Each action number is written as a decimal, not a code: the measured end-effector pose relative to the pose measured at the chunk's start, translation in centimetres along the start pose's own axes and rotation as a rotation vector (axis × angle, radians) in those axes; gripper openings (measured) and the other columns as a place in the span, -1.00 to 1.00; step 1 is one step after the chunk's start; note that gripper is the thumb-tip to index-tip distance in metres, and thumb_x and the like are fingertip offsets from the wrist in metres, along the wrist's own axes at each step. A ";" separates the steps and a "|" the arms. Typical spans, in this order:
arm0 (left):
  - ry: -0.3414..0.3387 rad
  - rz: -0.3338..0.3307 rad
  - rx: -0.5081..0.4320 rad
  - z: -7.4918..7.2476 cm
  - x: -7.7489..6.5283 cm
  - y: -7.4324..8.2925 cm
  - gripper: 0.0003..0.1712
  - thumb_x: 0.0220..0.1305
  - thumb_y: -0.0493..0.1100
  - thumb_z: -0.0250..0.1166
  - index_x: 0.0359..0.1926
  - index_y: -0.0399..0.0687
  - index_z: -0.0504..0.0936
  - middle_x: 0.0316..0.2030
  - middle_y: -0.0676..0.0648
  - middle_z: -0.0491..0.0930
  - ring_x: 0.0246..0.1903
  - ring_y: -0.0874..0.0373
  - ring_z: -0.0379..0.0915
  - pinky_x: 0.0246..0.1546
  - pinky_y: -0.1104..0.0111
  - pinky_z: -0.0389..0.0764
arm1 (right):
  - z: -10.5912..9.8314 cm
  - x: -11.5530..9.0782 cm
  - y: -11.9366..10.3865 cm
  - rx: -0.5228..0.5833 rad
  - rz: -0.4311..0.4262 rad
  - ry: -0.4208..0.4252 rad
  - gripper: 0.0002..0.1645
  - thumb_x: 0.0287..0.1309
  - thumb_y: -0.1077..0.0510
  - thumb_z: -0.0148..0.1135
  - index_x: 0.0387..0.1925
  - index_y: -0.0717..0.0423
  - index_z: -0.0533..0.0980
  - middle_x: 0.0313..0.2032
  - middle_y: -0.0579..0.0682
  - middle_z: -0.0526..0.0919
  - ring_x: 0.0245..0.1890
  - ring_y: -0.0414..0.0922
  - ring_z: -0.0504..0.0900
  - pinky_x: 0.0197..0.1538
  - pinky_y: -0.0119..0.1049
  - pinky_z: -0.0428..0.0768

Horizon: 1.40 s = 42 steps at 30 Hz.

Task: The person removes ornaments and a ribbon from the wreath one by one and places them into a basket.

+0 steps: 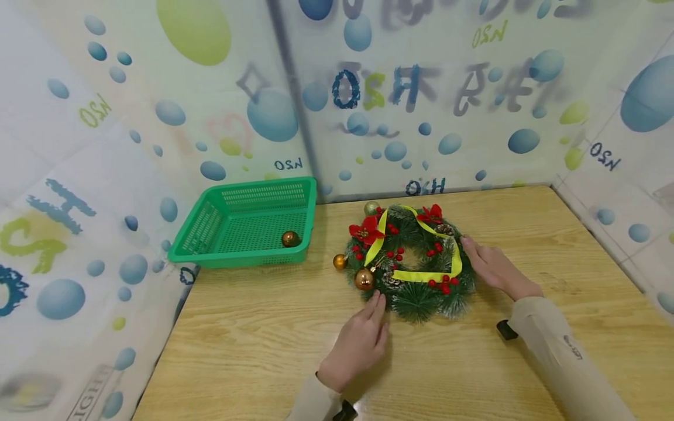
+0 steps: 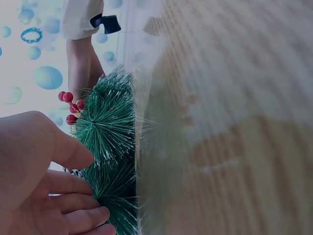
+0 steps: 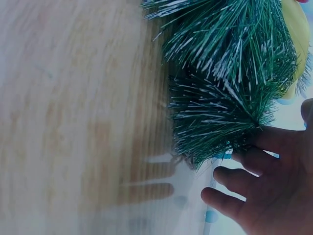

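A green Christmas wreath (image 1: pixel 416 301) with frosted needles lies flat on the wooden table. It carries red flowers (image 1: pixel 367 230), red berries (image 1: pixel 444 285), pine cones and copper and gold balls (image 1: pixel 364 279). A yellow ribbon (image 1: pixel 425 276) is laid loosely around its ring. My left hand (image 1: pixel 355 345) touches the wreath's near left edge with extended fingers; in the left wrist view, thumb and fingers (image 2: pixel 78 215) are spread apart beside the needles. At the wreath's right side, my right hand (image 1: pixel 495 266) rests its fingers against the edge, and the right wrist view shows them fairly straight (image 3: pixel 234 181).
A green plastic basket (image 1: pixel 237 260) stands at the table's back left, with one copper ball (image 1: pixel 290 238) inside. Patterned curtains (image 1: pixel 453 143) with blue dots hang behind and at both sides of the table (image 1: pixel 253 345).
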<state>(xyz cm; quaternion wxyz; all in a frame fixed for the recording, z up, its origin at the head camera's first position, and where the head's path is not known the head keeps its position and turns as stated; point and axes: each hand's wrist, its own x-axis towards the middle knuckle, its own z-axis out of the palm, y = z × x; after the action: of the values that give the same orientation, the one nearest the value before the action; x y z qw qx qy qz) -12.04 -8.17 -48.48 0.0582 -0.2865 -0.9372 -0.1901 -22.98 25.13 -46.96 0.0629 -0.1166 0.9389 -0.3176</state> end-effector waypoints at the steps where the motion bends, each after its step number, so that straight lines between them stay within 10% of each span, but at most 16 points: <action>1: 0.002 0.002 -0.002 0.0 0.0 0.1 -0.39 0.46 -0.21 0.16 0.41 -0.46 0.33 0.38 -0.40 0.36 0.34 -0.14 0.44 0.29 0.15 0.57 | 0.0 0.1 0.0 -0.002 0.001 0.000 -0.12 0.62 -0.21 -0.58 0.51 0.45 0.04 0.43 0.52 0.11 0.36 0.46 0.27 0.40 0.37 0.27; 8: -0.007 0.015 -0.006 0.5 0.0 0.4 -0.39 0.48 -0.19 0.14 0.43 -0.42 0.32 0.41 -0.37 0.34 0.34 -0.15 0.44 0.27 0.15 0.58 | -0.3 0.4 0.1 0.004 0.047 -0.009 -0.04 0.58 -0.30 -0.60 0.49 0.46 0.09 -0.17 0.58 0.60 0.00 0.49 0.59 0.34 0.38 0.36; 14: -0.019 0.015 -0.074 0.4 -0.5 -0.2 -0.34 0.49 -0.20 0.11 0.49 -0.38 0.22 0.47 -0.34 0.23 0.37 -0.15 0.37 0.27 0.19 0.58 | -0.5 0.1 0.4 0.022 0.041 -0.019 -0.06 0.58 -0.30 -0.63 0.54 0.40 0.01 0.46 0.49 0.10 0.43 0.47 0.16 0.45 0.39 0.17; 23: -0.144 -0.110 -0.176 -2.3 -2.3 -3.7 -0.30 0.55 -0.15 0.04 0.55 -0.34 0.06 0.55 -0.31 0.04 0.52 -0.20 0.07 0.47 0.04 0.23 | -1.2 -3.6 -0.7 0.056 0.041 0.001 -0.13 0.60 -0.27 -0.56 0.58 0.27 -0.08 0.49 0.41 0.13 0.45 0.46 0.12 0.42 0.44 0.14; 35: -0.122 -0.175 -0.408 -3.0 1.7 -7.5 -0.23 0.49 -0.23 0.09 0.59 -0.23 -0.01 0.59 -0.18 -0.07 0.50 -0.17 0.13 0.55 0.12 0.10 | 1.5 -4.9 -2.4 0.087 -0.068 0.038 -0.23 0.65 -0.14 -0.44 0.55 0.35 0.00 0.53 0.38 0.01 0.48 0.41 0.10 0.43 0.39 0.18; 39: -0.095 -0.171 -0.443 -2.0 2.1 -7.4 -0.19 0.43 -0.30 0.12 0.59 -0.17 -0.01 0.59 -0.13 -0.07 0.33 -0.12 0.40 0.54 0.13 0.14 | 2.0 -5.0 -2.5 0.082 -0.077 0.044 -0.25 0.65 -0.12 -0.41 0.56 0.34 -0.01 0.54 0.36 0.01 0.49 0.39 0.10 0.45 0.37 0.18; 42: -0.091 -0.167 -0.464 -1.5 2.4 -7.1 -0.16 0.39 -0.34 0.12 0.60 -0.13 -0.02 0.59 -0.11 -0.09 -0.22 0.12 0.55 0.48 0.19 0.32 | 1.9 -5.3 -2.3 0.069 -0.055 0.046 -0.24 0.65 -0.13 -0.43 0.55 0.35 -0.01 0.54 0.36 0.03 0.49 0.39 0.12 0.45 0.36 0.18</action>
<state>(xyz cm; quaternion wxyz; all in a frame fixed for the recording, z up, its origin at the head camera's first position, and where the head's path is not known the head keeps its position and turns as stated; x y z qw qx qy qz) -18.05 -12.97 -48.84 -0.0674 -0.2221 -0.8906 -0.3912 -17.09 23.64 -46.89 0.0365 -0.1327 0.9250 -0.3541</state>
